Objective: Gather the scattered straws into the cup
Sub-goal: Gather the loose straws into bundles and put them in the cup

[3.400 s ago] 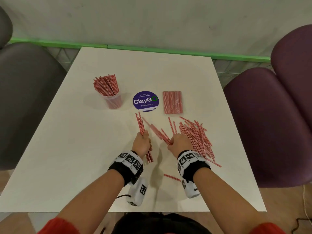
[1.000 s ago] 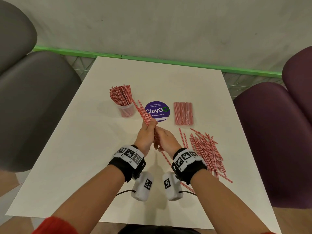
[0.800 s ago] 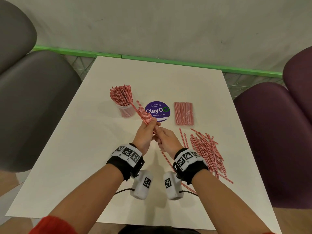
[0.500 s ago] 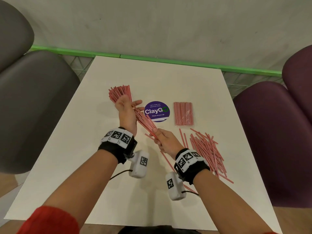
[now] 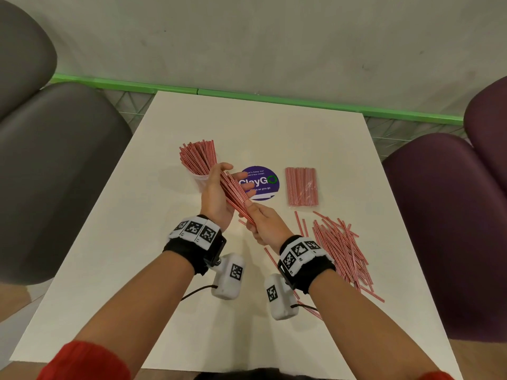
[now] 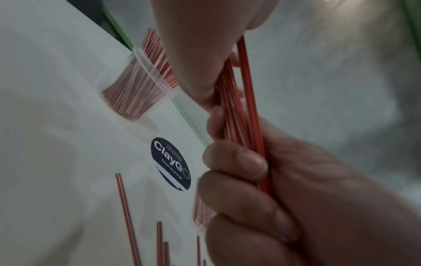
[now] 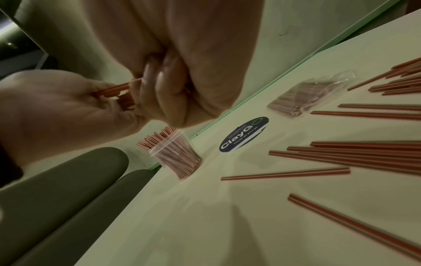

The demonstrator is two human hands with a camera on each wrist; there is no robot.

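A clear plastic cup full of red-striped straws stands left of the middle of the white table. Just right of it I hold a bundle of straws slanted in the air, its top end towards the cup. My right hand grips the bundle's lower end with curled fingers. My left hand lies flat against the bundle's upper part, palm to the straws and fingers spread straight. A heap of loose straws lies on the table to the right.
A sealed packet of straws lies right of a round purple sticker. A few single straws lie under my right wrist. Grey seats flank the table on the left, purple seats on the right, and a wall stands behind.
My left hand has let go of the bundle's middle, slid up towards the cup and spread its fingers. The right hand has kept the lower end, and the bundle's tip has neared the cup.
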